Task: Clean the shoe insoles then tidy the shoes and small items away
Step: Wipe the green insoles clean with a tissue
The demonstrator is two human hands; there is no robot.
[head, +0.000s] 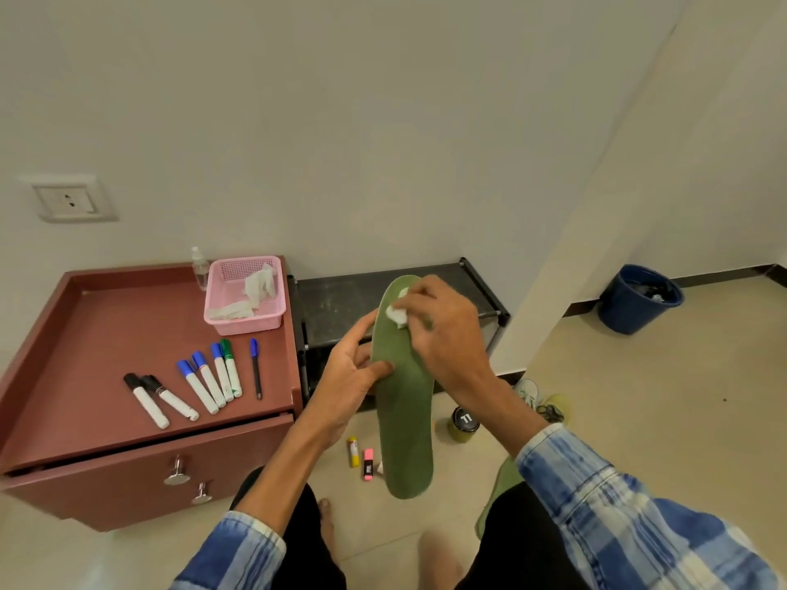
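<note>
Green insole (404, 419) held in the air over the floor, in front of the black shoe rack (340, 300). Long axis near vertical in view: toe end up and away toward the rack, heel end down toward the knees. Flat green face turned to the camera.

Toe tip partly covered by the right hand (443, 330). Second green insole (498, 491) at lower right mostly hidden behind the right forearm and knee. Shoe (541, 402) on the floor right of the rack, cut off by the right arm, only laces and pale edge showing. Dark-lidded jar (463, 423) just below that arm, label unreadable. Yellow (352, 452) and pink (368, 464) small items on the floor left of the insole's heel, kind unclear.

Left hand (349, 376) closed on the insole's left edge at mid-length, thumb across the front face, fingers behind. Right hand bunched, fingertips together, pinching a white wipe (398, 315) and pressing it against the upper part of the insole.

Red-brown bench (85, 334) at left: seven markers (204, 383) in a loose row, pink basket (242, 298) with white cloths, clear bottle (199, 268) behind. Blue bin (634, 304) at far right.
</note>
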